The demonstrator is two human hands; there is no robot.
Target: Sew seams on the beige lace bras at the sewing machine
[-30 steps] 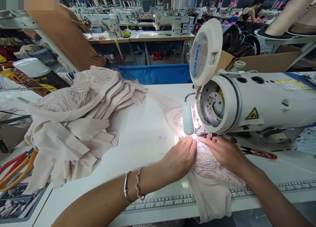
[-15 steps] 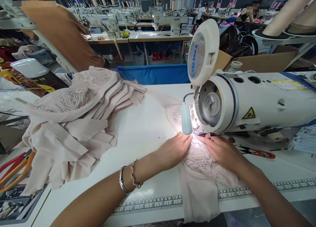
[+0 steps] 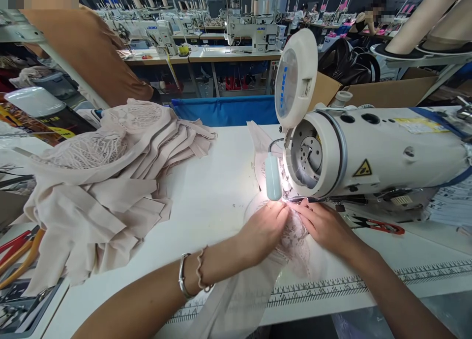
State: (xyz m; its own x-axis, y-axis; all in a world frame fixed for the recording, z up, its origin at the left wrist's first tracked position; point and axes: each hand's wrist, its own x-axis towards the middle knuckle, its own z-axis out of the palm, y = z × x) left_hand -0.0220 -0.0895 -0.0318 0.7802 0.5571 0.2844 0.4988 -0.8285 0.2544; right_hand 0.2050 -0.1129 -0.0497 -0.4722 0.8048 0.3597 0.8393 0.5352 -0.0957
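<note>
A pale pink lace piece (image 3: 295,238) with plain fabric panels lies under the head of a white sewing machine (image 3: 383,147). My left hand (image 3: 262,231) is closed, its fingertips pinching the fabric just below the lit sewing spot. Close by on the right, my right hand (image 3: 326,228) rests on the lace with its fingers stretched towards the same spot. A small lamp (image 3: 273,176) glows right above my fingertips; the needle area is hidden by the lamp and the glare. A sheer panel (image 3: 236,299) trails under my left forearm to the table's front edge.
A pile of similar pink lace pieces (image 3: 110,181) lies on the left. Orange-handled scissors (image 3: 27,262) and a spray can (image 3: 51,115) stand beside it. Red thread snips (image 3: 383,226) lie under the machine arm. A printed ruler (image 3: 324,289) runs along the front edge. A co-worker (image 3: 81,53) is beyond.
The lace piece has turned and shifted under the machine, and its plain panel now swings left beneath my left forearm. Both hands stay by the needle area. The view has shifted slightly.
</note>
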